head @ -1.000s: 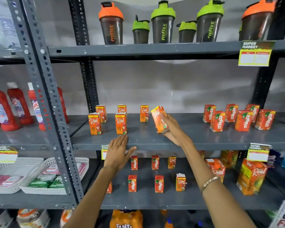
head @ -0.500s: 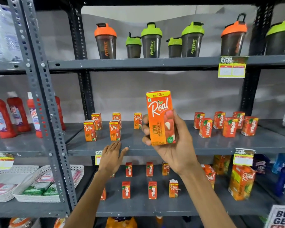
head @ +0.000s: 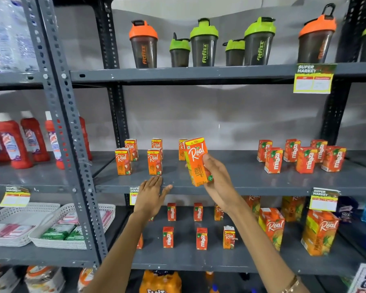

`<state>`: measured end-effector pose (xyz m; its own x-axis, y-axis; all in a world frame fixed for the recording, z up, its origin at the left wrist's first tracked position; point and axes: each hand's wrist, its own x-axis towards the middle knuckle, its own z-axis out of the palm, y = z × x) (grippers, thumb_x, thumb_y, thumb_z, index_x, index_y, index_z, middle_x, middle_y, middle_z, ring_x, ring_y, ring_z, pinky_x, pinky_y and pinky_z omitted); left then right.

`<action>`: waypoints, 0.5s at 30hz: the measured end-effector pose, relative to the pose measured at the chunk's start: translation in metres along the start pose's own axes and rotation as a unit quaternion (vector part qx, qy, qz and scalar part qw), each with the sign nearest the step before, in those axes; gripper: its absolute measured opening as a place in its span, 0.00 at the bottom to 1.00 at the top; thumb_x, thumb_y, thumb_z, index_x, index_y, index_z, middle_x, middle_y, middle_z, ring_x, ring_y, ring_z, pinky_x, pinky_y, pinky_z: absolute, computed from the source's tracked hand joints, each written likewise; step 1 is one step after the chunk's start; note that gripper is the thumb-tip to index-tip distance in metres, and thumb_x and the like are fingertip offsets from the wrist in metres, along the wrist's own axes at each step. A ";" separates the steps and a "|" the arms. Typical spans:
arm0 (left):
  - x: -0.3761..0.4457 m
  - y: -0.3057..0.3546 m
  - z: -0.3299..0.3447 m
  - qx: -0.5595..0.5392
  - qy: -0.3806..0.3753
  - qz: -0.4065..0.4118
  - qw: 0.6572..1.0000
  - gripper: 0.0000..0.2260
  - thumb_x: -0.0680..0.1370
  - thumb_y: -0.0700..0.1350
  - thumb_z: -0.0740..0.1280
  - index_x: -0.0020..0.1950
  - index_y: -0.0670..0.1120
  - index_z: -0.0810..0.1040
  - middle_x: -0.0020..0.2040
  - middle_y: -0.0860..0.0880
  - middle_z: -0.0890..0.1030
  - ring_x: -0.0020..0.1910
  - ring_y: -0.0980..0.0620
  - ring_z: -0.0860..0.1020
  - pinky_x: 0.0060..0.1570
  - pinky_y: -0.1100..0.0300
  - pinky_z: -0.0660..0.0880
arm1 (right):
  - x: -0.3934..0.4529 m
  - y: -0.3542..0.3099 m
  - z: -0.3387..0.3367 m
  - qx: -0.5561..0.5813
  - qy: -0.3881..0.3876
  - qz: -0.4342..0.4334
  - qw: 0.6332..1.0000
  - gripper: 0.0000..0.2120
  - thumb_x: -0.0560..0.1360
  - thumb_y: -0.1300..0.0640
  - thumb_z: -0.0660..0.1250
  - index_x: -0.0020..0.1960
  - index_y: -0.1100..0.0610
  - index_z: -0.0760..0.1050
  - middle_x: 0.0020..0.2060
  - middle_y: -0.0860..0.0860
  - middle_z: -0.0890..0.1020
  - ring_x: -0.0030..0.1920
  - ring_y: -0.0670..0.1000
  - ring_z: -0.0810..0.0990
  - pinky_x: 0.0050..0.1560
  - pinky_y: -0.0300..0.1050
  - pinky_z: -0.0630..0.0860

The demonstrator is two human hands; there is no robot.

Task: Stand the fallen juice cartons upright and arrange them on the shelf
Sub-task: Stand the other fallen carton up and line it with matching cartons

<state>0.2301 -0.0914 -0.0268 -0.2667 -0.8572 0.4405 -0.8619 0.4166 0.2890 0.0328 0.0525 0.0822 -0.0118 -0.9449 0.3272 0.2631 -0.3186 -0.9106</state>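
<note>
My right hand (head: 218, 180) grips an orange Real litchi juice carton (head: 195, 160), held nearly upright just above the front of the grey middle shelf (head: 241, 178). Several more small Real cartons stand upright on that shelf to the left, two in front (head: 123, 161) (head: 154, 162) and others behind, one of them (head: 181, 149) partly hidden by the held carton. My left hand (head: 150, 195) lies flat with fingers spread on the shelf's front edge, holding nothing.
A group of Maaza cartons (head: 300, 156) stands at the shelf's right. Shaker bottles (head: 203, 43) line the shelf above. Small cartons (head: 201, 237) and large Real packs (head: 319, 235) fill the shelf below. A perforated upright post (head: 68, 132) stands left, with red bottles (head: 13, 140) and white baskets (head: 72, 227) beyond it.
My right hand lifted the carton close to the camera, then moved it back down and away toward the shelf. My left hand stayed on the shelf edge. The view shifted slightly.
</note>
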 end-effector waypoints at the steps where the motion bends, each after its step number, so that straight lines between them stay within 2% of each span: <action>1: 0.001 0.002 0.000 0.002 -0.004 0.007 1.000 0.33 0.80 0.66 0.48 0.77 0.46 0.63 0.77 0.48 0.65 0.78 0.49 0.60 0.77 0.50 0.53 | 0.007 0.008 -0.006 -0.010 0.012 0.000 1.000 0.28 0.67 0.38 0.69 0.63 0.49 0.75 0.57 0.49 0.83 0.60 0.50 0.81 0.63 0.47 0.75; 3: 0.010 0.001 0.004 -0.002 -0.005 0.018 1.000 0.33 0.80 0.66 0.49 0.77 0.46 0.63 0.77 0.48 0.65 0.78 0.49 0.60 0.77 0.51 0.53 | 0.032 0.029 -0.013 -0.030 0.029 0.005 0.999 0.18 0.70 0.44 0.66 0.59 0.47 0.75 0.53 0.45 0.84 0.58 0.47 0.80 0.60 0.42 0.74; 8: 0.012 0.011 0.006 0.004 0.029 0.035 0.999 0.32 0.80 0.65 0.50 0.77 0.46 0.64 0.77 0.49 0.66 0.77 0.50 0.61 0.76 0.52 0.55 | 0.077 0.054 -0.042 -0.067 0.040 0.015 0.997 0.11 0.77 0.55 0.65 0.59 0.47 0.72 0.57 0.47 0.80 0.59 0.46 0.79 0.53 0.38 0.77; 10: 0.011 0.015 0.008 0.005 0.044 0.042 0.998 0.31 0.81 0.65 0.50 0.76 0.47 0.65 0.76 0.49 0.67 0.76 0.50 0.62 0.76 0.53 0.55 | 0.092 0.064 -0.051 -0.081 0.047 0.036 0.995 0.10 0.79 0.58 0.63 0.57 0.47 0.71 0.59 0.50 0.79 0.61 0.49 0.78 0.57 0.43 0.78; 13: 0.010 0.017 0.012 0.014 0.071 0.052 0.996 0.29 0.81 0.64 0.51 0.75 0.47 0.66 0.75 0.49 0.69 0.76 0.50 0.64 0.76 0.53 0.55 | 0.115 0.075 -0.062 -0.103 0.056 0.059 0.991 0.11 0.79 0.61 0.62 0.58 0.49 0.70 0.65 0.56 0.76 0.67 0.55 0.75 0.67 0.56 0.73; 15: 0.008 0.019 0.013 0.013 0.083 0.052 0.995 0.29 0.81 0.64 0.51 0.75 0.48 0.67 0.75 0.49 0.70 0.75 0.51 0.64 0.76 0.53 0.55 | 0.125 0.076 -0.065 -0.123 0.059 0.065 0.989 0.13 0.79 0.61 0.62 0.62 0.52 0.68 0.66 0.57 0.74 0.68 0.56 0.74 0.68 0.60 0.72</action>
<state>0.2059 -0.0942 -0.0290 -0.2825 -0.7469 0.6020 -0.8447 0.4911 0.2129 -0.0116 -0.0950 0.0374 -0.1100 -0.9767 0.1842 0.0278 -0.1883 -0.9817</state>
